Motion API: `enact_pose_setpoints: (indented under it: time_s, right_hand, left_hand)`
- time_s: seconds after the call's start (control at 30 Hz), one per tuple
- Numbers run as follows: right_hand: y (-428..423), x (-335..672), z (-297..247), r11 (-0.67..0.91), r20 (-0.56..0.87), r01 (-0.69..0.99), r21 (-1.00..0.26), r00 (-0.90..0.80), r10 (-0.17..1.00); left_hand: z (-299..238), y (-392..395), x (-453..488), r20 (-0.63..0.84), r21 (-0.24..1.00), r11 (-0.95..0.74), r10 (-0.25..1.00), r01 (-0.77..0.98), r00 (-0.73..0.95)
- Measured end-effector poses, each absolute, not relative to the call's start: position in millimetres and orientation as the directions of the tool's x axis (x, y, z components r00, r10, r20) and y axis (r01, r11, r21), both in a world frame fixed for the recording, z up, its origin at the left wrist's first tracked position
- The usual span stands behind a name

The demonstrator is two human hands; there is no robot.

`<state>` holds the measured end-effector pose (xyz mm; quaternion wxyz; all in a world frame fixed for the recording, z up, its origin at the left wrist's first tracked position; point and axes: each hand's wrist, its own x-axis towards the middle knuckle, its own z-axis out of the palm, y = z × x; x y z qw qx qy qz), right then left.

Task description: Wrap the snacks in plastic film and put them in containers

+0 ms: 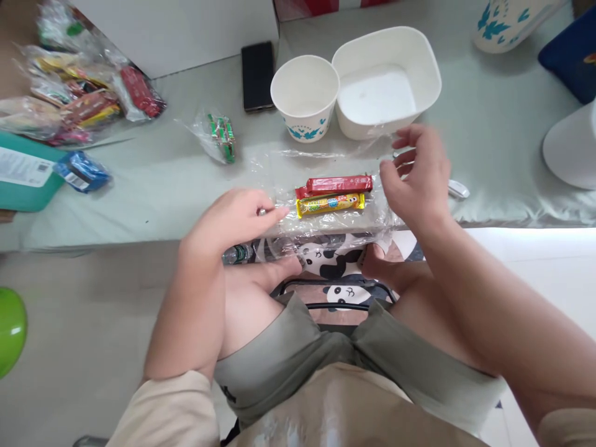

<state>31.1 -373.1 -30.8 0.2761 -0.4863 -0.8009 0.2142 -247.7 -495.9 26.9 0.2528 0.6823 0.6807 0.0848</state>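
A clear plastic bag (326, 167) lies flat near the table's front edge, with a red snack bar (338, 184) and a yellow snack bar (329, 204) inside it. My left hand (233, 217) rests at the bag's left end, fingers closed in a pinch on the plastic. My right hand (416, 177) hovers at the bag's right end, its fingers curled and slightly apart, touching the plastic; whether it grips is unclear.
Behind the bag stand a white paper cup (305, 96) and a white rectangular tub (386, 81). A black phone (257, 76) lies further back. Bagged snacks (84, 93) pile at the left, one small packed bag (221, 136) nearer. A green balloon (9, 329) sits on the floor.
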Motion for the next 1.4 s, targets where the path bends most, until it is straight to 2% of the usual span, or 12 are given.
enact_pose_setpoints:
  time_s: [0.1,0.17,0.23,0.47,0.63,0.77,1.0,1.07,1.2,1.3,1.4]
  right_hand:
    - [-389,22,-21,0.642,0.282,0.581,-0.500,-0.592,0.755]
    - [-398,14,-21,0.763,0.230,0.483,-0.430,-0.758,0.610]
    - [-401,6,-24,0.812,0.166,0.449,-0.374,-0.828,0.535]
    - [-394,-8,-18,0.754,-0.039,0.607,-0.253,-0.785,0.618]
    - [-391,-10,-12,0.765,-0.065,0.602,-0.228,-0.794,0.605]
    - [-390,-5,-14,0.739,-0.032,0.597,-0.311,-0.784,0.620]
    - [-383,19,-5,0.640,0.110,0.511,-0.574,-0.726,0.679]
    - [-381,23,-4,0.575,0.147,0.533,-0.621,-0.641,0.753]
    - [-377,19,-10,0.346,0.097,0.583,-0.735,-0.415,0.905]
    - [-373,10,-20,0.295,0.129,0.498,-0.816,-0.341,0.931]
    - [-365,6,-29,0.273,0.199,0.326,-0.905,-0.241,0.950]
  left_hand:
    - [28,-485,-229,-0.097,0.506,-0.005,0.993,0.863,0.063]
    - [22,-474,-216,-0.023,0.565,-0.083,0.993,0.821,0.116]
    - [11,-461,-210,-0.006,0.583,-0.102,0.991,0.806,0.130]
    - [-10,-439,-220,-0.238,0.598,0.170,0.971,0.784,-0.029]
    - [-15,-436,-221,-0.198,0.606,0.161,0.979,0.779,-0.048]
    - [-22,-429,-218,-0.145,0.594,0.121,0.989,0.795,-0.042]
    - [-25,-422,-217,-0.109,0.584,0.117,0.992,0.803,-0.066]
    - [-24,-422,-218,-0.113,0.595,0.120,0.991,0.795,-0.066]
    - [-19,-419,-219,-0.103,0.619,0.153,0.988,0.770,-0.113]
    - [-17,-417,-218,-0.049,0.640,0.137,0.989,0.756,-0.137]
    - [-16,-418,-217,-0.047,0.626,0.112,0.993,0.772,-0.106]
